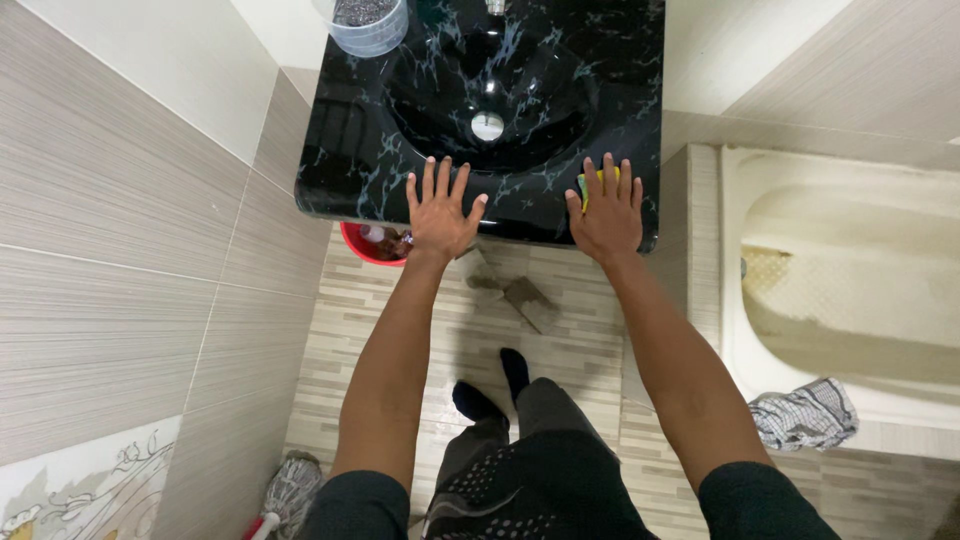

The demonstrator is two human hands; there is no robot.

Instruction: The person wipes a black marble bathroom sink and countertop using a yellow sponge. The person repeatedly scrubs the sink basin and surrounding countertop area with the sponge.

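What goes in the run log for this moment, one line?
left hand: flat, fingers spread, on black sink front rim | right hand: flat, pressing yellow sponge on rim | red bucket under sink

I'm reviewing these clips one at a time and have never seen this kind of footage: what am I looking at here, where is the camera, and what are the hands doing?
This is a single picture from a camera worn on a person's head, looking straight down, so you see their own two bare arms, dark trousers and socked feet on the tiled floor. There is no machine. They stand at a glossy black marbled washbasin with a round metal drain. The left hand lies flat and spread on the basin's front edge, holding nothing. The right hand presses flat on a yellow-green sponge, which peeks out by the fingers. A clear plastic cup stands at the basin's back left corner. Below the basin sits a red bucket. To the right are a white bathtub and a checked cloth on its rim.
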